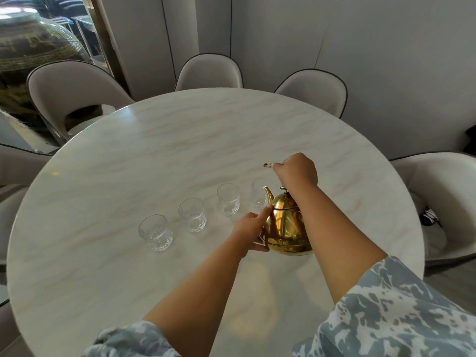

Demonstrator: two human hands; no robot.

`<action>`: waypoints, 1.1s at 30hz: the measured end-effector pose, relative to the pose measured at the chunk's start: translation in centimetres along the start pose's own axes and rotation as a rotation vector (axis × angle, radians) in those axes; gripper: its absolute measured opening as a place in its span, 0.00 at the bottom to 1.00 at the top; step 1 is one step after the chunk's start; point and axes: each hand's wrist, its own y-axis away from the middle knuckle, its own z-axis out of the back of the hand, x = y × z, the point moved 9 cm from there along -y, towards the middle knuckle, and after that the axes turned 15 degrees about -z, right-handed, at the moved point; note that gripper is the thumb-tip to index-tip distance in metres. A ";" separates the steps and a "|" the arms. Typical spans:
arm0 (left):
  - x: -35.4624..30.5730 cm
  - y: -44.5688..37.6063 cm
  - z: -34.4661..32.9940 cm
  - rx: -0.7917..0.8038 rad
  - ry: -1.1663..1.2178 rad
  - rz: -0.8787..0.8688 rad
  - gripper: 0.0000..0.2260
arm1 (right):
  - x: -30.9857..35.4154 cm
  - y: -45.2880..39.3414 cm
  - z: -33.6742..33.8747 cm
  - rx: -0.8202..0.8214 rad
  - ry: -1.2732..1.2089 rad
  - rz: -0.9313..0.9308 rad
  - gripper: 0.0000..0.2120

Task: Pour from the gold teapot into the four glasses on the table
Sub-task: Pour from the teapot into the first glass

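The right hand (296, 170) grips the handle (268, 164) of the teapot (286, 228); the left hand (251, 229) steadies its side, fingers open, beside four glasses (192, 214) on the counter (154, 140).

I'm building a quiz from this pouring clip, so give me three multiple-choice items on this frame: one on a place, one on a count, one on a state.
1. Where does the gold teapot sit relative to the row of glasses?
A. at its left end
B. at its right end
C. behind its middle

2. How many glasses stand on the table?
A. three
B. four
C. five

3. What is the right hand doing?
A. gripping the raised handle
B. lying flat on the table
C. lifting a glass

Answers: 1 B, its spout is beside the rightmost glass. 2 B, four stand in the row. 3 A, it closes on the handle above the lid.
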 end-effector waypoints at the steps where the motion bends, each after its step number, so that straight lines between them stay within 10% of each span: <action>1: -0.1 0.1 -0.1 0.001 -0.002 -0.001 0.27 | 0.0 0.0 0.1 0.002 0.006 -0.001 0.15; 33: -2.6 1.5 -1.1 0.026 -0.096 -0.161 0.21 | 0.8 1.2 2.2 0.041 -0.034 0.257 0.15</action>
